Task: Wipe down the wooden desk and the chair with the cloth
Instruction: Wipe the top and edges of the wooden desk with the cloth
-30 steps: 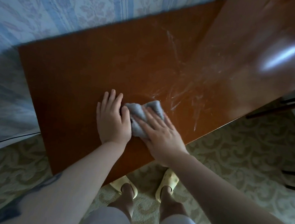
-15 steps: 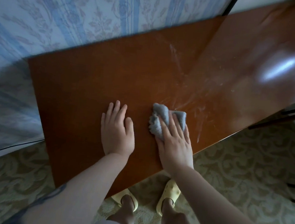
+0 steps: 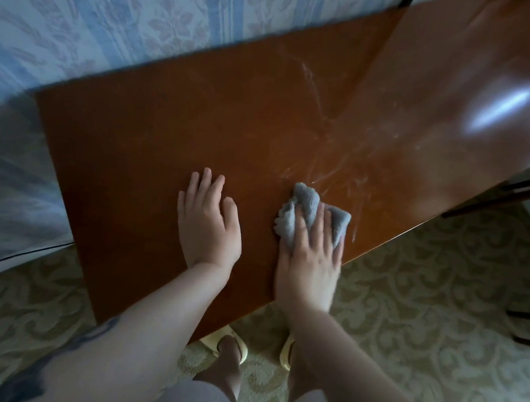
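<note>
The right hand point(image 3: 311, 255) lies flat, fingers straight, pressing the grey cloth point(image 3: 307, 210) onto the wooden desk point(image 3: 166, 148). The cloth is bunched under the fingers and protrudes beyond the fingertips and to both sides. The left hand point(image 3: 208, 225) rests flat on the desk, holding nothing, apart from the cloth on its left. The right fingers are blurred. The palm hides the cloth's near portion. Dark chair parts point(image 3: 526, 326) are cut off at the right edge.
</note>
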{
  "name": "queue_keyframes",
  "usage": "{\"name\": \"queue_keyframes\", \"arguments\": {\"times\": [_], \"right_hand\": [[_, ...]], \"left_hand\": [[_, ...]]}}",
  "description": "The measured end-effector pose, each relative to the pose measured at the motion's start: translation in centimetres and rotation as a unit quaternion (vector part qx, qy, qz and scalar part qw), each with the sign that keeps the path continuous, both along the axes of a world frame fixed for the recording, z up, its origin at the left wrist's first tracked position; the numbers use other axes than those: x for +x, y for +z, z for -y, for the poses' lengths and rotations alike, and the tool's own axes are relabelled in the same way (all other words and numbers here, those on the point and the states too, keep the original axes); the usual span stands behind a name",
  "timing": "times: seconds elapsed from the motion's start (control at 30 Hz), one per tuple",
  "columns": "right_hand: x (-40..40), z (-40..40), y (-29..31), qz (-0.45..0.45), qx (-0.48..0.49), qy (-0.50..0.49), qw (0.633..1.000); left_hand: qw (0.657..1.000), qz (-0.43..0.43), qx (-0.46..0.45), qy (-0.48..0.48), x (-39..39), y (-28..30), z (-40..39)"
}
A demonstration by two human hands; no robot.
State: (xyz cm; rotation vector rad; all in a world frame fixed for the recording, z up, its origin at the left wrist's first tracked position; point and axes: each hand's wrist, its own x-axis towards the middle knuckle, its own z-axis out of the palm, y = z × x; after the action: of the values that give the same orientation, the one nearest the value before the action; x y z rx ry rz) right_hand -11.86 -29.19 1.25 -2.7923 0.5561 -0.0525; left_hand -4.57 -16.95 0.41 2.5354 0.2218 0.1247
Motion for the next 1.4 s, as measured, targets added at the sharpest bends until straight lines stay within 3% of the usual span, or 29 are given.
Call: {"name": "queue_keyframes", "arguments": {"times": [0.03,0.1,0.2,0.23,0.3,0.4,0.47,0.57,0.6,0.67,0.73,0.77,0.83,0.93,1.0,1.1,1.13,1.2,1.3,1.33,1.4], "right_hand": [[-0.1,-1.8,-0.1,0.003,0.009,0.005,1.0],[0.5,-3.6,0.3,-0.015,0.048,0.112,0.992],[2.2,0.6,0.6,-0.062,0.029,0.264,0.962],[1.8,2.4,0.4,-0.056,0.023,0.253,0.966],[0.0,3.6,0.2,-0.002,0.028,0.129,0.991],[-2.0,-0.2,-0.5,0.023,0.03,0.003,0.999],[-1.4,-0.4,-0.1,-0.007,0.035,0.085,0.996],[0.0,5.6,0.0,-0.035,0.0,0.264,0.964],[-0.1,7.5,-0.2,-0.021,0.014,0.24,0.97],[-1.2,8.2,-0.5,0.023,0.047,0.084,0.995],[-1.6,4.2,-0.9,0.045,0.031,-0.041,0.998],[-1.3,1.6,-0.9,0.044,0.027,-0.048,0.997],[-0.2,-1.5,0.0,0.013,0.045,0.049,0.998],[2.0,1.9,1.3,-0.068,0.037,0.248,0.966],[1.4,4.9,1.0,-0.051,0.036,0.219,0.974],[-0.8,1.9,0.3,0.013,0.046,0.02,0.999],[-1.1,-0.2,0.2,0.008,0.045,0.022,0.999],[-0.4,-2.6,0.7,-0.02,0.039,0.148,0.988],[4.0,1.0,2.4,-0.111,0.016,0.326,0.939],[4.6,2.6,2.3,-0.124,0.016,0.314,0.941],[3.8,3.8,1.6,-0.072,0.026,0.188,0.979]], "left_hand": [[1.0,0.004,-0.006,-0.003,0.0,0.0,0.0],[1.0,0.003,-0.008,-0.008,0.0,-0.1,-0.1],[1.0,-0.007,0.003,-0.007,-0.1,0.0,-0.1],[1.0,-0.007,0.005,-0.006,-0.1,0.0,-0.1],[1.0,-0.005,0.009,-0.005,-0.2,0.0,0.0],[1.0,-0.004,0.008,-0.007,-0.2,-0.1,0.0],[1.0,-0.002,0.009,-0.008,-0.2,-0.1,-0.1],[1.0,-0.01,0.015,-0.005,-0.1,0.0,0.0],[1.0,-0.01,0.017,-0.003,-0.2,0.0,0.0],[1.0,-0.006,0.015,-0.002,-0.3,0.0,0.0],[1.0,-0.003,0.012,-0.006,-0.3,0.0,0.0],[1.0,-0.002,0.01,-0.006,-0.2,0.0,0.0],[1.0,0.002,0.005,-0.007,-0.2,-0.1,-0.1],[1.0,0.004,0.007,-0.009,-0.1,-0.2,-0.1],[1.0,0.003,0.011,-0.006,-0.1,-0.2,0.0],[1.0,0.007,0.005,0.0,-0.2,-0.2,0.0],[1.0,0.01,-0.002,0.001,-0.1,-0.2,0.0],[1.0,0.015,-0.017,0.004,0.0,-0.1,-0.1],[1.0,0.018,-0.017,0.001,-0.1,0.0,-0.1],[1.0,0.02,-0.016,0.001,-0.1,0.0,0.0],[1.0,0.019,-0.011,0.003,-0.2,-0.1,0.1]]}}
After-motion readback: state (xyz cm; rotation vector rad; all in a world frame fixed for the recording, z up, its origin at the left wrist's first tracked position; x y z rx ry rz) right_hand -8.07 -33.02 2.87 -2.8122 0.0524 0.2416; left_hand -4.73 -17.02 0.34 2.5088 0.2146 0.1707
